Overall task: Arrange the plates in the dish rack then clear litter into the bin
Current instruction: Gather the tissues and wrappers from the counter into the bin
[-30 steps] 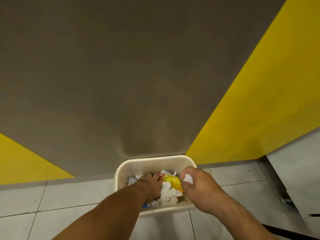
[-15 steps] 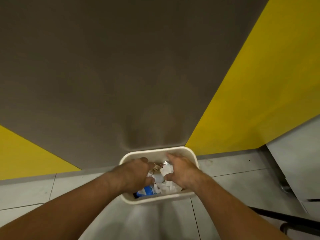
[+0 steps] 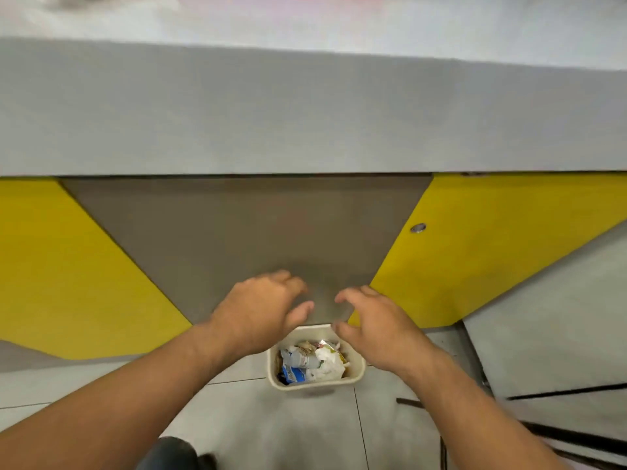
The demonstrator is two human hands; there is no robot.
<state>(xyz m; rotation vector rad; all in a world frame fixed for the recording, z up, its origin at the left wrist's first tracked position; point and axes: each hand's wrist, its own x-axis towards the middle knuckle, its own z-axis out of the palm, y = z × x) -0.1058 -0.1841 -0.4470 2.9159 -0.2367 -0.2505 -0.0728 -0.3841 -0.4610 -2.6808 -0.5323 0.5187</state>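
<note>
Beneath left grip and right grip, both slack and empty, bin (litter inside)

Cream bin on floor holds crumpled litter.

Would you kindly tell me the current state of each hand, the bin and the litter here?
left hand: open, fingers relaxed, holding nothing.
right hand: open, fingers loosely spread, holding nothing.
bin: upright, uncovered, nearly full.
litter: crumpled, lying inside the bin, touched by neither hand.
</note>
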